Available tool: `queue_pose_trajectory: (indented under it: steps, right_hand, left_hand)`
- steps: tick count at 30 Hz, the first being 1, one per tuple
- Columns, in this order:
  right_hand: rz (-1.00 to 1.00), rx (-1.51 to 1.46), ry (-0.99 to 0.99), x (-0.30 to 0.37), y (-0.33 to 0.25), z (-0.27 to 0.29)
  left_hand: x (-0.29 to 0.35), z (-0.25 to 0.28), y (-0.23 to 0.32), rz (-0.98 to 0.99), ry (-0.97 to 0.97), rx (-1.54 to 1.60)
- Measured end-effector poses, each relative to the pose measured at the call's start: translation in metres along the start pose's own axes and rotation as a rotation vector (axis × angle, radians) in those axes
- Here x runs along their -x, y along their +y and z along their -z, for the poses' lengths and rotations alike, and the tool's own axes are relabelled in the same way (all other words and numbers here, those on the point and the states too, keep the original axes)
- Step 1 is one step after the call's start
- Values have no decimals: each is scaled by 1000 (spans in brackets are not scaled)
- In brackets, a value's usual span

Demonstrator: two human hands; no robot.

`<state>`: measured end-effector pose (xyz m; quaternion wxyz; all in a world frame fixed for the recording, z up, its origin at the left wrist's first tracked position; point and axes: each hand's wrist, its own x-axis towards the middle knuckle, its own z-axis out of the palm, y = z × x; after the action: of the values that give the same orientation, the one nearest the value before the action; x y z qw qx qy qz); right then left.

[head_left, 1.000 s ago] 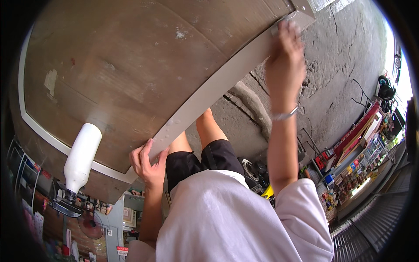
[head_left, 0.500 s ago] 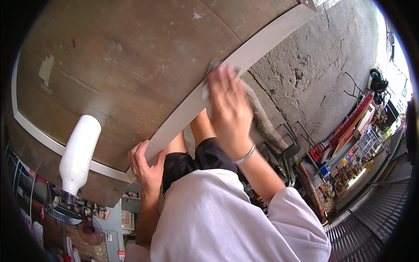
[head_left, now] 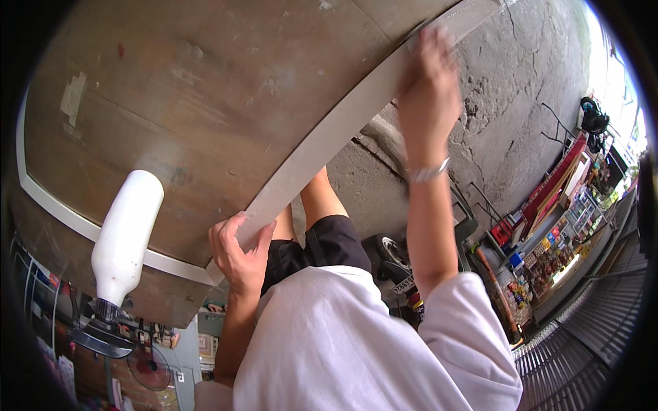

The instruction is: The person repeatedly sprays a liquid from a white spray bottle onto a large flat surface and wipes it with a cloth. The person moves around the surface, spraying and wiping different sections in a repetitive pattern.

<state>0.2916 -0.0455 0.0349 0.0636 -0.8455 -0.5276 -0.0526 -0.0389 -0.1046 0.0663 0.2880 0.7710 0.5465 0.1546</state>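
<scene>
L hand holds, thumb & fingers astride, the near end of the frame rail, prob. light, stiff & slick-ish, best held by its edges nr the corner, flat, pale grey, along the brown wooden tabletop's edge, w/ R hand blurred at its far stretch, can't tell if holding anything.

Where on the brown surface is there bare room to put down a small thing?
The widest free patch of the brown surface lies between the beige tape and the pale edge strip. A smaller patch lies between the white bottle and the left hand. The strip is crowded: left hand at its near end, right hand farther up.
</scene>
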Motion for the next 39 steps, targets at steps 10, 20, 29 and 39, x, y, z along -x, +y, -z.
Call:
queue_pose_trajectory:
  steps: [10,20,29,39]
  right_hand:
    - [-5,-56,12,7,14,1]
    - [57,-67,-53,32,-10,6]
    - [138,-128,-112,48,-26,9]
    - [131,-116,-186,51,-35,22]
  left_hand:
    - [-2,0,0,11,-14,26]
    - [-3,2,-1,9,-39,28]
    - [-2,2,-2,15,-49,27]
    - [-2,2,-2,17,-37,27]
